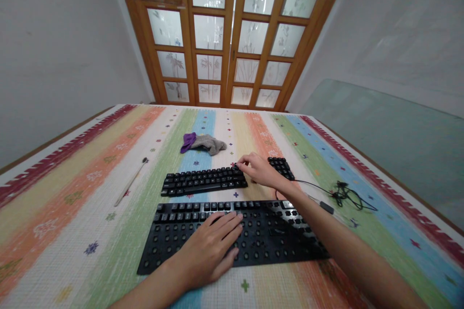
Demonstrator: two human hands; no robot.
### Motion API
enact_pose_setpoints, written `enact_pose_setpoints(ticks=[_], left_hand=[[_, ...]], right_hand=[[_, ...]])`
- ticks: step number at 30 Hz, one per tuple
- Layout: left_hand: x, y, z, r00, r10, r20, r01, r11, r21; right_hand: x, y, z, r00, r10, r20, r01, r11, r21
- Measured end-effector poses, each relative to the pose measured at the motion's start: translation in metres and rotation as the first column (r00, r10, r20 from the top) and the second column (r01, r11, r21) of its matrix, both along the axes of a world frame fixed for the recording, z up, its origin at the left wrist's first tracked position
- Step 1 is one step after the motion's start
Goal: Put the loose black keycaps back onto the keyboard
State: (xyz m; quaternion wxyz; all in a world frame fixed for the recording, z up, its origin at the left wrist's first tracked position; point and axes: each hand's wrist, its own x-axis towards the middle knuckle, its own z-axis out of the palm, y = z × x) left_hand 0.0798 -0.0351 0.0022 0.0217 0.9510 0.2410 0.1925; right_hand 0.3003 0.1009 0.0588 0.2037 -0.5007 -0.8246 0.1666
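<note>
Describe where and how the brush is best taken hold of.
Probably pinch the brush mid-handle, from above and from its right. It lies flat on the cloth, its thin, straight handle slanting toward the person and its dark head pointing away. The left hand, resting on the keyboard, is the nearer one, on that side.

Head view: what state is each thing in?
keyboard: partly capped, many switches bare
keys: off the keyboard, in rows
cloth: crumpled
cable: loosely bunched
stick: lying flat
doors: drawn together, narrow gap near top
left hand: laid on the keyboard
right hand: fingertips together at the keys; grip unclear
</note>
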Motion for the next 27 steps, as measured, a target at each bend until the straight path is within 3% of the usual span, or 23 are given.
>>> enact_pose_setpoints(ticks=[3,6,10,17,27], left_hand=[[0.0,0.0,0.001,1.0,-0.001,-0.003,0.001,1.0,0.011],[0.0,0.0,0.001,1.0,0.0,-0.004,0.0,1.0,0.025],[0.001,0.001,0.002,1.0,-0.01,0.002,0.01,0.999,0.036],[0.001,0.003,0.003,0.997,0.004,0.073,-0.005,1.0,0.015],[0.007,0.003,0.008,0.994,0.037,0.101,-0.045,0.995,0.087]], right_hand=[[0.011,-0.025,0.001,0.997,0.047,-0.057,-0.049,0.998,-0.049],[0.023,-0.046,-0.005,0.971,0.095,-0.22,-0.139,0.971,-0.193],[0.033,-0.065,-0.014,0.925,0.042,-0.378,-0.185,0.918,-0.352],[0.033,-0.083,-0.022,0.903,0.018,-0.429,-0.191,0.911,-0.365],[0.025,-0.096,-0.022,0.902,0.007,-0.431,-0.187,0.908,-0.376]])
